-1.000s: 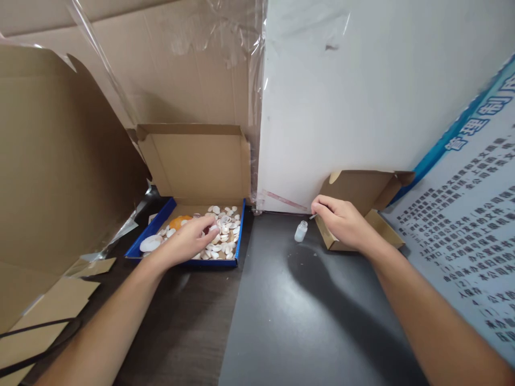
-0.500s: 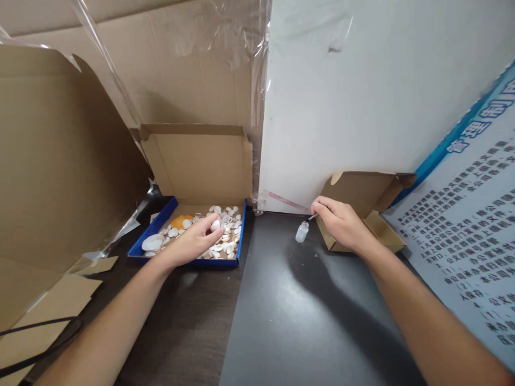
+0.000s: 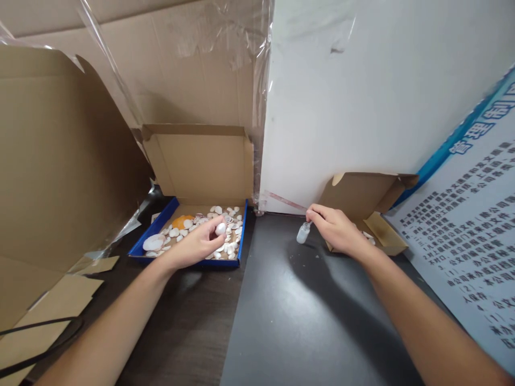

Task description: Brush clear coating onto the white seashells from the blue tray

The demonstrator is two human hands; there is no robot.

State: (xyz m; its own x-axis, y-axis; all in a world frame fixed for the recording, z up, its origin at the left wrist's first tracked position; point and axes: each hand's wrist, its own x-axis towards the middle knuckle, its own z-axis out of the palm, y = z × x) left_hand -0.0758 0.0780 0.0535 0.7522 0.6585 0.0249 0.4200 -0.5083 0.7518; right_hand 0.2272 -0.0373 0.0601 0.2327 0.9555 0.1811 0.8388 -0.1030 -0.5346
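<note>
Between the thumb and fingers of my left hand [image 3: 196,245] is a small white seashell [image 3: 220,229], held just above the blue-edged box [image 3: 240,236] of loose shells. My right hand [image 3: 335,226] is closed in a pinch on a thin stick [image 3: 310,222], mostly hidden by the fingers. Its lower end is at the mouth of a small clear bottle [image 3: 303,234] with whitish contents; I cannot tell how deep it goes in. The bottle leans slightly on the dark tabletop.
Behind my right hand stands an open brown cardboard box [image 3: 388,236] with a few white shells inside. A printed sheet [image 3: 462,236] lines the right side, and a white panel [image 3: 341,96] rises at the back. Cardboard pieces [image 3: 72,292] and black cords [image 3: 44,324] lie left.
My right hand has moved slightly left and down toward the bottle, with less of the stick showing. My left hand has shifted slightly right, still holding the seashell.
</note>
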